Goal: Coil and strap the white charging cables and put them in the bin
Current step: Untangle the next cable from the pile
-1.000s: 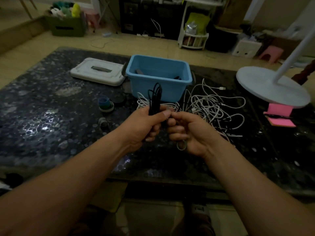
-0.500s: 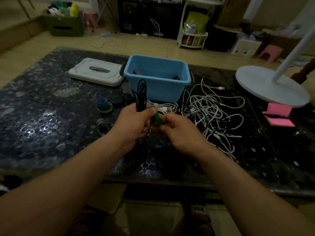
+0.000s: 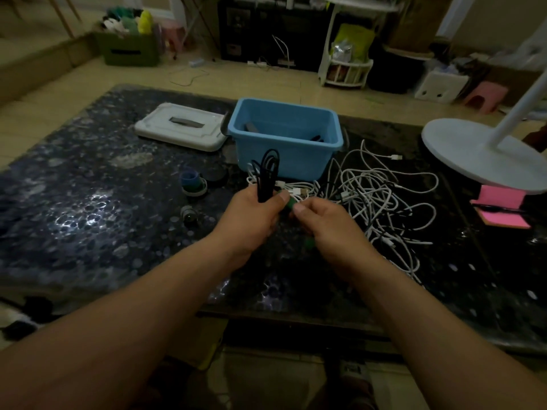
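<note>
My left hand point(image 3: 251, 217) grips a coiled black cable point(image 3: 268, 173) whose loops stick up in front of the blue bin point(image 3: 285, 137). My right hand point(image 3: 322, 223) pinches a green strap point(image 3: 290, 204) right beside the left thumb, and a bit of green also shows below the right palm. A tangle of white charging cables point(image 3: 381, 199) lies on the dark table point(image 3: 88, 208) to the right of my hands. The bin holds a few dark items.
A white bin lid point(image 3: 180, 130) lies left of the bin. Small rolls of strap tape point(image 3: 192, 182) and a small grey roll point(image 3: 189, 216) sit left of my hands. A white lamp base point(image 3: 479, 152) and a pink notepad point(image 3: 500, 205) stand at the right.
Both hands moved forward toward the bin with the black coil. The right hand brought a green strap up to the coil at the left thumb.
</note>
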